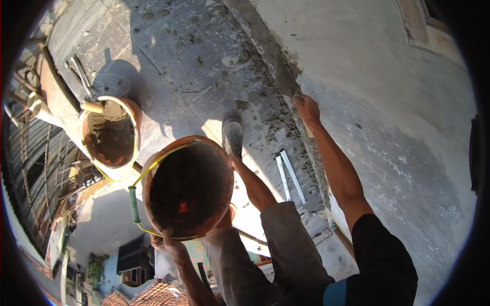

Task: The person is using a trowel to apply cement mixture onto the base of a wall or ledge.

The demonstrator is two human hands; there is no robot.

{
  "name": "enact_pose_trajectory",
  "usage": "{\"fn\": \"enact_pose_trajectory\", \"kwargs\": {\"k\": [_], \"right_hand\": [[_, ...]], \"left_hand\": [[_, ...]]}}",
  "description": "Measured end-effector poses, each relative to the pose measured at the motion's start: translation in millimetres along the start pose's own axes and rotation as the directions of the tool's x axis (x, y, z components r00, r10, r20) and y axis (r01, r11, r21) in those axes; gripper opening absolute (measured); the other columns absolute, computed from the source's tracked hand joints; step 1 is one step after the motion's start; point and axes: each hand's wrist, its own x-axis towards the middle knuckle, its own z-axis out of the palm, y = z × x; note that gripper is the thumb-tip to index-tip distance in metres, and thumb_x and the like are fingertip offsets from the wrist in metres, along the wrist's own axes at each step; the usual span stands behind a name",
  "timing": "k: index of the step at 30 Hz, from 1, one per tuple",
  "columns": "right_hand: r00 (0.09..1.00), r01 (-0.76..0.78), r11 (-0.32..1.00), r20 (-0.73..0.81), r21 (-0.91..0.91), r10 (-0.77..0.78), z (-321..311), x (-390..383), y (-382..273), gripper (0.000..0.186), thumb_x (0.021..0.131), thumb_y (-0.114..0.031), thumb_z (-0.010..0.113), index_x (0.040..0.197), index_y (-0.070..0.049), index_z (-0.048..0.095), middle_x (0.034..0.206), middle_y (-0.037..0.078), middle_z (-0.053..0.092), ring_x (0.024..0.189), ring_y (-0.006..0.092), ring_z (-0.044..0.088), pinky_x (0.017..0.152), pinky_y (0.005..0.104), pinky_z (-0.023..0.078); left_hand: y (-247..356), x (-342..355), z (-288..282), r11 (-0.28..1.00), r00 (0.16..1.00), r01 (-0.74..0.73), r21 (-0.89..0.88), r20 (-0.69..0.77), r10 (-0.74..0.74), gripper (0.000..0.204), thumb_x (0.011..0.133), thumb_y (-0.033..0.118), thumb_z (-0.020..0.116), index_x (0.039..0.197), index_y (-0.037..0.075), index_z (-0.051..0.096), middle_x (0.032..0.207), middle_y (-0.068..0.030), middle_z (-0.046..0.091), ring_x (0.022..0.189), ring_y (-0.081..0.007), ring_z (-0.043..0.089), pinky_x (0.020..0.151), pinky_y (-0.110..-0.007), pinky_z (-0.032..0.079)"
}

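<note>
My left hand (172, 247) is closed on the near rim of an orange-brown bucket (229, 178), which is tilted so that its dark inside faces up. Grey residue coats the inside; how much lies at the bottom is too dark to tell. Its yellow wire handle with a green grip (133, 204) hangs over the left side. My right arm reaches forward to the base of the wall, where my right hand (307, 109) is closed around a trowel (309, 132). The pale end of its handle shows below the fist. Its blade lies against the wet mortar strip (286, 71) and is hard to make out.
A second bucket (137, 115) holding mortar and a wooden-handled tool (92, 106) stands at the left, near the ledge. Two metal strips (291, 176) lie on the mortar-spattered floor (178, 61). The plastered wall (388, 112) rises on the right. Roofs (158, 296) lie below, beyond the edge.
</note>
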Motion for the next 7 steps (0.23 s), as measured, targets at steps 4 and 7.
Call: {"fn": "enact_pose_trajectory", "kwargs": {"k": [4,7], "right_hand": [[0.994,-0.105,0.994,0.031,0.030,0.104,-18,-32,-1,0.041,0.080,-0.044,0.053,0.094,-0.006,0.062,0.080,0.020,0.063,0.080,0.0358,0.061,0.070,0.0426,0.047],[0.996,-0.087,0.988,-0.023,0.128,0.090,-33,-45,3,0.039,0.080,-0.044,0.055,0.094,-0.007,0.062,0.078,0.019,0.063,0.076,0.0324,0.063,0.069,0.0416,0.048]], "left_hand": [[-1,-2,-5,1.000,1.000,-0.017,0.012,-0.011,0.017,0.014,0.066,0.005,0.053,0.079,0.003,0.055,0.074,-0.0003,0.054,0.068,-0.0087,0.049,0.069,-0.024,0.041],[0,-4,-7,0.999,1.000,-0.005,0.040,0.015,0.005,0.015,0.067,0.007,0.054,0.080,0.002,0.056,0.075,-0.0012,0.055,0.069,-0.0098,0.050,0.071,-0.024,0.041]]}}
